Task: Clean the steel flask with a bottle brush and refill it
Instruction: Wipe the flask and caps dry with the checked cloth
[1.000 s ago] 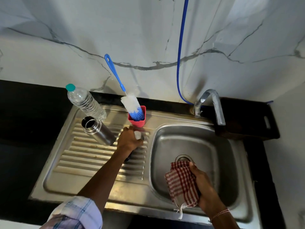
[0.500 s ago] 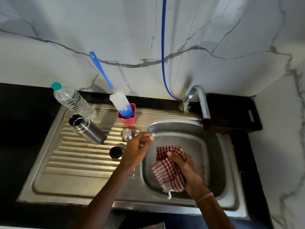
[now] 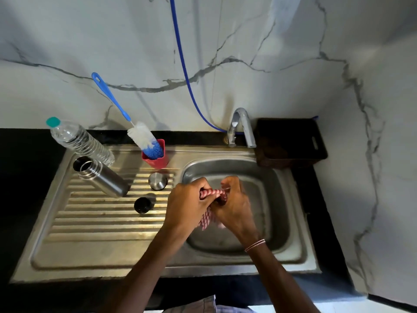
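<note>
Both hands are busy over the basin [image 3: 278,199] with a red checked cloth [image 3: 213,192]. The left hand [image 3: 188,203] and the right hand [image 3: 235,206] each have their fingers curled tight round it, knuckles close together, and the stretch between them is twisted into a rope. I'd say it is being wrung out, and held over the bowl so any drips fall there rather than on the counter. The steel flask [image 3: 102,178] stands apart from all this, near the back left corner of the ribbed drainboard [image 3: 101,224], touched by neither hand. It is plain brushed metal with a threaded neck, uncapped, its mouth dark and open. Its steel cap [image 3: 158,180] and a small black stopper [image 3: 142,204] sit out on the ribs between it and the basin, probably left off so the inside can be reached. The bottle brush [image 3: 144,137] rests bristles down in a red cup [image 3: 158,160] at the drainboard's back edge, its blue handle leaning toward the wall and easy to grab. A plastic water bottle [image 3: 79,140], capped, stands just behind the flask, likely there for the refill. No water shows at the tap [image 3: 242,127].
</note>
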Demonstrator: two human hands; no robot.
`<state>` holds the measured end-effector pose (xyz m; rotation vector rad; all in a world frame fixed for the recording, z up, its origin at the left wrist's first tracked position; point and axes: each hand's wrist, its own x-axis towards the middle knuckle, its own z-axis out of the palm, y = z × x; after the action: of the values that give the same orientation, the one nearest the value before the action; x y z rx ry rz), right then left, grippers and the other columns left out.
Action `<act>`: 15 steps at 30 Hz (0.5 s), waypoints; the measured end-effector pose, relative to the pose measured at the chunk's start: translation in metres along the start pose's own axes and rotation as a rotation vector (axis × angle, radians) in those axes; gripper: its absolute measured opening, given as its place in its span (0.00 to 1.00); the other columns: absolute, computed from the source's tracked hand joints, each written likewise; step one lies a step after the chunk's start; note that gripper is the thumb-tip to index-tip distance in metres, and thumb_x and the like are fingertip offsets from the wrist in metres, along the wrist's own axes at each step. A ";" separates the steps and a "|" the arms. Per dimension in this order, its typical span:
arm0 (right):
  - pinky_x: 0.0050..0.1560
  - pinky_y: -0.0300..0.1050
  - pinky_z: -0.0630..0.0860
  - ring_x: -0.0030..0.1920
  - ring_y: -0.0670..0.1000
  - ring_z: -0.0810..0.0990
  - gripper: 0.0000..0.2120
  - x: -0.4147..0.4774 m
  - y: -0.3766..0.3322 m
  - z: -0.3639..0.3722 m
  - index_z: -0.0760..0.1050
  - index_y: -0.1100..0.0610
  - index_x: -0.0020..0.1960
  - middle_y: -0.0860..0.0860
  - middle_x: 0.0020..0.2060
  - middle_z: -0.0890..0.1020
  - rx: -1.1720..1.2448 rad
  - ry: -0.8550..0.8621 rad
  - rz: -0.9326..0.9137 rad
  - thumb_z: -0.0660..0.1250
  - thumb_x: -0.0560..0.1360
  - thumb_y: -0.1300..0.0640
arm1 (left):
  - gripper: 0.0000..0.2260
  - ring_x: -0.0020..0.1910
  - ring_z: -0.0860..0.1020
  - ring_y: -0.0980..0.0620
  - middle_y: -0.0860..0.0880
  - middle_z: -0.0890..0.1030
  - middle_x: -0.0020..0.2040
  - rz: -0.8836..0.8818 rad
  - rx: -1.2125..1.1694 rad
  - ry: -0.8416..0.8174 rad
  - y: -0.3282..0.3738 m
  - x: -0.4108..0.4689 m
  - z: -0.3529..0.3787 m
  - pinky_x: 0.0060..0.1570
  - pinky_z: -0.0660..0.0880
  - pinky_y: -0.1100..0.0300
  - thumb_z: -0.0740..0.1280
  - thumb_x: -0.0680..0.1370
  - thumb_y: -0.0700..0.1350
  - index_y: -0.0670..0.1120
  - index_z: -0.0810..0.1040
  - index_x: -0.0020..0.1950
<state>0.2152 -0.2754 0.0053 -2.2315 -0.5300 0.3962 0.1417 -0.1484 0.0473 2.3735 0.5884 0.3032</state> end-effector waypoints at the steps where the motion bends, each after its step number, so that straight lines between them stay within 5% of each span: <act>1: 0.50 0.51 0.80 0.49 0.48 0.81 0.25 0.000 0.002 -0.002 0.68 0.50 0.61 0.48 0.55 0.79 -0.034 0.038 -0.033 0.76 0.71 0.47 | 0.07 0.35 0.81 0.57 0.54 0.85 0.39 0.023 0.040 0.002 0.004 0.001 -0.002 0.36 0.79 0.58 0.77 0.75 0.53 0.52 0.82 0.45; 5: 0.48 0.46 0.78 0.48 0.53 0.84 0.12 0.004 0.015 -0.010 0.79 0.53 0.56 0.50 0.49 0.85 -0.147 0.075 -0.127 0.74 0.73 0.56 | 0.11 0.36 0.79 0.58 0.52 0.87 0.44 0.070 0.120 0.011 0.014 0.009 -0.015 0.34 0.66 0.73 0.76 0.75 0.56 0.53 0.86 0.54; 8: 0.44 0.42 0.74 0.45 0.54 0.83 0.10 0.009 0.033 -0.019 0.82 0.59 0.52 0.53 0.46 0.86 -0.109 -0.009 -0.142 0.76 0.74 0.55 | 0.10 0.38 0.81 0.57 0.54 0.86 0.43 0.032 0.004 -0.009 0.016 0.018 -0.029 0.34 0.67 0.71 0.74 0.76 0.56 0.51 0.86 0.52; 11: 0.45 0.45 0.78 0.43 0.49 0.83 0.12 0.007 0.049 -0.031 0.83 0.58 0.50 0.52 0.44 0.86 0.176 -0.186 0.016 0.78 0.73 0.52 | 0.07 0.42 0.83 0.57 0.56 0.85 0.43 -0.152 -0.279 -0.023 0.009 0.024 -0.038 0.40 0.76 0.63 0.74 0.77 0.55 0.52 0.84 0.48; 15: 0.58 0.61 0.81 0.56 0.61 0.85 0.19 -0.008 0.061 -0.045 0.84 0.58 0.57 0.57 0.54 0.86 0.808 -0.246 0.373 0.79 0.70 0.50 | 0.09 0.46 0.85 0.53 0.54 0.87 0.45 -0.421 -0.567 -0.005 -0.008 0.024 -0.039 0.49 0.79 0.54 0.76 0.74 0.55 0.52 0.85 0.50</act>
<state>0.2429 -0.3444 -0.0121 -1.4863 -0.0343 0.9045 0.1460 -0.1095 0.0727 1.6628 0.8513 0.2350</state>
